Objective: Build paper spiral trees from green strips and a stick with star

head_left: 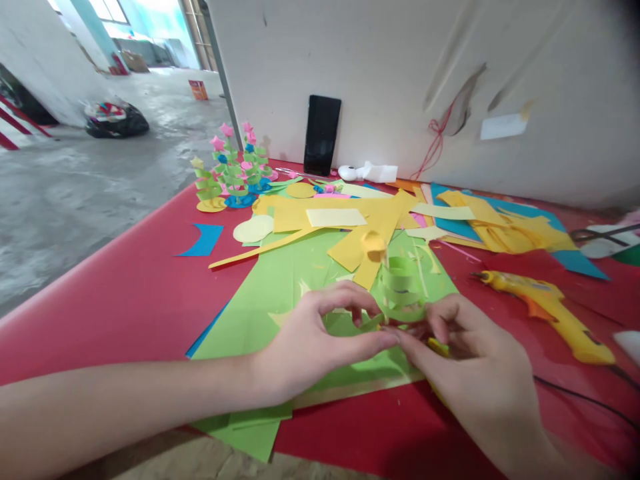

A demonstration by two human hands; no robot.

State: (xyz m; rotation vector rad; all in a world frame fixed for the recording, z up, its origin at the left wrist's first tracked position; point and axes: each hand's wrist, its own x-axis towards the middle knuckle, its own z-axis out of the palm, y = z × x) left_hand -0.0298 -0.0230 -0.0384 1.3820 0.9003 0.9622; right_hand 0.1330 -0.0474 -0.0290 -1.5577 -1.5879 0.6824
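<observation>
Two hands [313, 343] [473, 360] | right clamped on green spiral [401, 282], left unclear | red box [198, 90] print illegible

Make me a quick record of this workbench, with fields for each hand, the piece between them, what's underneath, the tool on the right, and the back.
Left hand: left hand curved at the spiral's lower left, grip unclear
Right hand: right hand at its lower right, grip partly hidden
Piece: green paper spiral
Underneath: green sheets on a red tabletop
Tool: yellow glue gun, lying down
Back: black phone, upright
</observation>
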